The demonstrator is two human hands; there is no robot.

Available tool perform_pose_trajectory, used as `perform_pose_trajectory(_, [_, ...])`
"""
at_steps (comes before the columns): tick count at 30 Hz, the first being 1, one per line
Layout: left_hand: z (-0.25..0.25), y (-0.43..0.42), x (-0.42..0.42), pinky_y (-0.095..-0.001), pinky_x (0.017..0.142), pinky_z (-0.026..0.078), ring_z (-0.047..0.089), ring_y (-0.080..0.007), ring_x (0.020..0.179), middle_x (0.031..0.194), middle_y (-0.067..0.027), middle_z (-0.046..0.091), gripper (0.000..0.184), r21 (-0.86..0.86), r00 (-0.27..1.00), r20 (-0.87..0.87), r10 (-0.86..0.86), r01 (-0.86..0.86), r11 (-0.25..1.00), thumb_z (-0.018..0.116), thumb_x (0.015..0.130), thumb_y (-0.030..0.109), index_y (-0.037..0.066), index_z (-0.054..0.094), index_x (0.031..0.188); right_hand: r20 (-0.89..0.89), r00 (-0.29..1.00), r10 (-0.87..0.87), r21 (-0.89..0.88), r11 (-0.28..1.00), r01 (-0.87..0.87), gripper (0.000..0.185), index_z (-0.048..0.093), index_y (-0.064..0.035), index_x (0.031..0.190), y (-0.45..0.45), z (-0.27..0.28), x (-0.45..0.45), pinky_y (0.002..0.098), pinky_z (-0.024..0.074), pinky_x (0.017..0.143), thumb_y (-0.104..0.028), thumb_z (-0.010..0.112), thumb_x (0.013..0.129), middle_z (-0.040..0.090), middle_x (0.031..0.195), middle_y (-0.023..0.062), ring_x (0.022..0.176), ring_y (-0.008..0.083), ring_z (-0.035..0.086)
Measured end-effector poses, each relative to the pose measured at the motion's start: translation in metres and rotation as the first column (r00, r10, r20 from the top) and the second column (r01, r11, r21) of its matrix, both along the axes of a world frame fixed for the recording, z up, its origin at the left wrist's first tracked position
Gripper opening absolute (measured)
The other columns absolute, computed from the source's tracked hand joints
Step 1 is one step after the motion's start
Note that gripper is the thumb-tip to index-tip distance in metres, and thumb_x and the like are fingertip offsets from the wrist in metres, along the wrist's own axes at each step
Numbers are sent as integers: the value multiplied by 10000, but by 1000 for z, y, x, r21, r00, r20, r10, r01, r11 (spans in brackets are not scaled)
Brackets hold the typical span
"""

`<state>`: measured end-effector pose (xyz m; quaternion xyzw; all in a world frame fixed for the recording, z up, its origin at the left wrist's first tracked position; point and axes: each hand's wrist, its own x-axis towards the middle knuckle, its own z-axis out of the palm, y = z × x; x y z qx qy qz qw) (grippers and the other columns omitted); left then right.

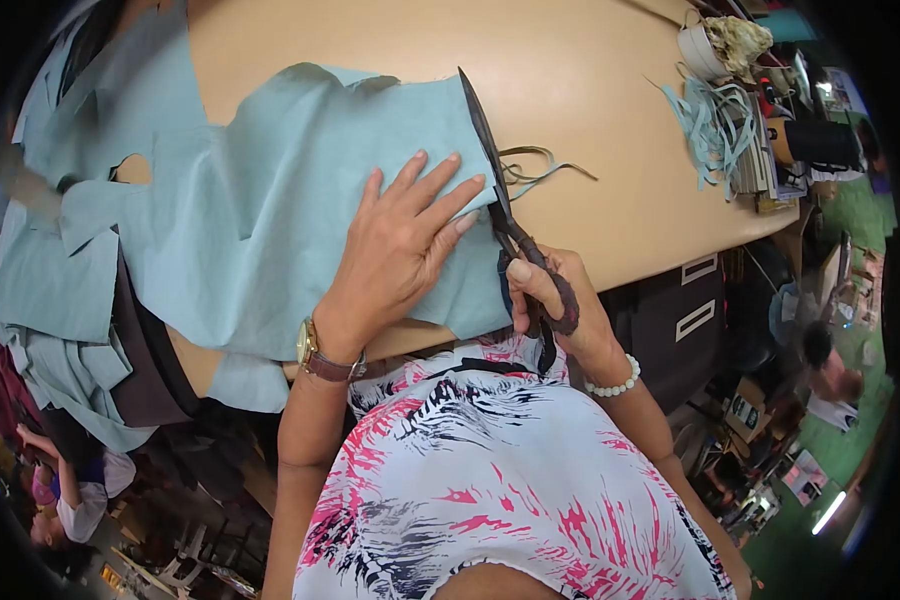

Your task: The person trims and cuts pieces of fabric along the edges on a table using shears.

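Observation:
Light blue fabric (pixel 300 170) lies across the table, creased toward the left. My left hand (pixel 400 235) presses on it, fingers spread flat, close to its right edge. In my right hand (pixel 560 300) is a pair of large dark scissors (pixel 505 215), with the fingers wrapped round wrapped-looking handles. The blades point away from me along the fabric's right edge, near my left fingertips. Whether the blades are parted is hard to make out. Thin loose strips (pixel 540 165) lie on the table just right of the blades.
The tan table (pixel 590 90) carries a bundle of blue fabric strips (pixel 710 130), a white container (pixel 702 52) and stacked items at the right. More blue fabric hangs over the left edge. Another person (pixel 75 500) sits at lower left.

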<state>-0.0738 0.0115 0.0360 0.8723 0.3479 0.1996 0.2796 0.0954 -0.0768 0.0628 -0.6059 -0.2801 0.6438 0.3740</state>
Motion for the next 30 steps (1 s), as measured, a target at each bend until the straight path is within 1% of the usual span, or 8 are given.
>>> perform_pose_trajectory(4, [1,0,-1,-522,1010,238,384,-345,1230,1305,-91,463,347,-18,1000,4,4,-4,1000,470,891,184,157,515,1235,60,998,-10,-24,1000,12,357,505,-38,673,-3,0,-3,184,336,385,-323,693,775,461,503,-10,408,52,458])
perform_pose_trajectory(7, [0,1,-1,-522,1014,232,382,-345,1231,1309,-87,460,347,-24,1000,-2,10,-10,1000,469,892,186,157,515,1235,63,998,-30,-76,996,34,357,500,-46,655,-7,-2,-3,182,335,373,-311,717,756,458,504,-18,401,47,453])
perform_pose_trajectory(10, [-1,0,-2,-523,1017,231,379,-344,1234,1315,-80,456,346,-18,1000,0,11,-11,1000,468,894,190,159,515,1236,106,994,-13,-80,997,22,355,499,-51,645,-6,0,-5,181,334,365,-305,723,752,461,498,-21,393,46,448])
perform_pose_trajectory(19, [1,-2,-1,-525,1020,227,369,-336,1246,1334,-74,437,342,-44,1000,14,0,1,999,463,904,200,153,512,1238,103,993,-61,-30,997,65,415,482,-75,597,2,-3,-7,177,347,367,-379,740,715,446,464,-19,383,49,446])
perform_pose_trajectory(22, [1,-3,1,-524,1027,212,364,-334,1250,1335,-78,436,340,-58,1000,18,3,-2,998,462,906,200,147,511,1238,102,992,-78,-55,995,84,409,478,-76,587,2,-2,-7,179,344,366,-362,736,724,441,463,-25,383,51,447])
perform_pose_trajectory(25, [0,-4,1,-523,1032,199,359,-330,1255,1337,-81,433,338,-70,1000,22,12,-10,997,460,908,194,144,510,1238,91,993,-76,-36,996,80,394,481,-73,589,-1,-7,-7,183,342,364,-341,730,736,445,474,-29,387,47,449])
perform_pose_trajectory(28, [-2,-6,1,-523,1035,188,355,-329,1259,1340,-87,429,341,-72,1000,12,11,-10,997,468,904,192,144,510,1239,129,990,-52,-47,997,58,365,502,-64,608,-3,-4,-5,182,339,365,-317,726,744,451,488,-35,390,43,449])
perform_pose_trajectory(30, [-5,-5,1,-523,1036,185,351,-327,1261,1340,-91,428,349,-57,1000,-1,12,-12,998,481,896,194,141,509,1239,121,987,-109,-35,993,114,346,519,-55,623,-1,4,-1,179,338,367,-303,728,744,458,497,-35,391,40,446])
